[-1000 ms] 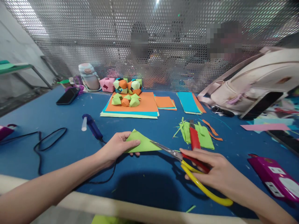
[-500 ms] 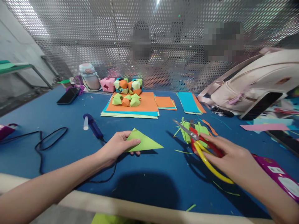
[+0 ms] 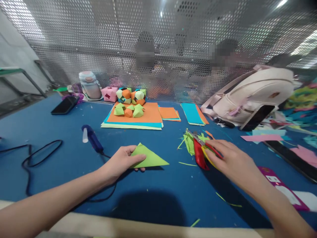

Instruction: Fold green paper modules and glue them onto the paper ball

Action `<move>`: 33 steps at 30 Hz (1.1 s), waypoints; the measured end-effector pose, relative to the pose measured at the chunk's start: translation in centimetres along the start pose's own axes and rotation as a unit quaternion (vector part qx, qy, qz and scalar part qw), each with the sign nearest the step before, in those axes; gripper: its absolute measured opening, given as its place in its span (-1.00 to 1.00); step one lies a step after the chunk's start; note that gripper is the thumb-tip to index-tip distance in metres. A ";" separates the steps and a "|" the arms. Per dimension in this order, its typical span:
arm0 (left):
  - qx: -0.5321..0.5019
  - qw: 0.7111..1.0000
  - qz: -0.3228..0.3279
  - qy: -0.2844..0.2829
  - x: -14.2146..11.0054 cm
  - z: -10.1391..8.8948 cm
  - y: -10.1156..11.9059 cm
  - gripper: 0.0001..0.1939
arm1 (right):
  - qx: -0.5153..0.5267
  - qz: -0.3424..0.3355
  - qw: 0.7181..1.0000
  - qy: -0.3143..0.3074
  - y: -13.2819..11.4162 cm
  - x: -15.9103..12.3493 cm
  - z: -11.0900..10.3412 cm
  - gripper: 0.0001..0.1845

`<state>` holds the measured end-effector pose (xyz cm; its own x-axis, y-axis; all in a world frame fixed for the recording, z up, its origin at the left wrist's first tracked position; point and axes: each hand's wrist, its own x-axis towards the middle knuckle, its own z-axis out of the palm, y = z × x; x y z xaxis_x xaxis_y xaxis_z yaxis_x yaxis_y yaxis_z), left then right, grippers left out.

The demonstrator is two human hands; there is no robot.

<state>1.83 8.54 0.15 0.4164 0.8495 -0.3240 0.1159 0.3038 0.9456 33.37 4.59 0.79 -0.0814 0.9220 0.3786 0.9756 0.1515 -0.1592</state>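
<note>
My left hand (image 3: 126,160) pinches a folded green paper triangle (image 3: 152,158) above the blue table, thumb on top and fingers beneath, its sharp point towards the right. In my right hand (image 3: 229,160) are scissors (image 3: 200,140) with red and yellow handles, held low over a red tool (image 3: 199,156) that looks like a utility knife. I cannot tell whether the scissors rest on it. Under both lies a pile of green paper pieces (image 3: 189,144), partly hidden by the tools and my hand.
A blue glue gun (image 3: 92,138) with a black cord lies left. Behind are stacked coloured sheets (image 3: 151,114), folded paper shapes (image 3: 126,111), blue strips (image 3: 193,113) and a bottle (image 3: 90,86). A backpack (image 3: 255,92), phone (image 3: 257,118) and purple device (image 3: 282,190) are right.
My right hand has drawn the scissors away from the green triangle, rightwards and over the red tool and green pile. My left hand keeps its hold. The view has tilted and shifted slightly.
</note>
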 end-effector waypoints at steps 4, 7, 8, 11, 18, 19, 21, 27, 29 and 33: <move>0.036 0.999 0.007 -0.019 -0.2 0.6 -0.4 -0.75 | 0.287 0.026 0.946 -0.148 -7.2 0.8 -0.1 -0.60; 0.068 0.997 0.020 -0.022 -0.5 0.9 -0.4 -0.77 | 0.403 0.043 0.888 -0.219 -11.1 1.5 1.4 -0.62; 0.078 0.996 0.026 -0.021 -0.5 0.9 -0.4 -0.78 | 0.419 0.037 0.880 -0.222 -11.9 1.7 2.0 -0.69; 0.092 0.995 0.034 -0.013 -0.5 0.6 -0.2 -0.80 | 0.436 0.024 0.874 -0.214 -12.7 2.2 3.4 -0.77; 0.036 0.998 0.047 0.037 0.3 -1.3 0.2 -0.82 | 0.421 0.037 0.902 -0.087 -10.7 2.1 4.7 -0.76; 0.029 0.997 0.053 0.047 0.4 -1.5 0.3 -0.83 | 0.418 0.042 0.905 -0.073 -10.4 2.1 4.8 -0.76; 0.009 0.996 0.062 0.067 0.6 -1.9 0.4 -0.85 | 0.419 0.059 0.904 -0.053 -10.0 2.2 5.0 -0.75; -0.064 0.994 0.053 0.076 0.8 -1.9 0.3 -0.82 | 0.441 0.108 0.891 -0.003 -9.6 2.8 5.1 -0.77; -0.083 0.994 0.042 0.049 0.8 -1.6 0.1 -0.78 | 0.445 0.106 0.889 0.003 -9.7 2.8 5.1 -0.77; -0.129 0.991 0.012 -0.033 0.7 -0.7 -0.5 -0.76 | 0.452 0.085 0.888 -0.002 -10.1 2.4 5.5 -0.78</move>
<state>1.39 9.29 -0.53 0.4745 0.8305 -0.2916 -0.1251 0.3916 0.9116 22.19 7.18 -1.68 0.0482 0.9598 0.2766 0.4125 0.2331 -0.8807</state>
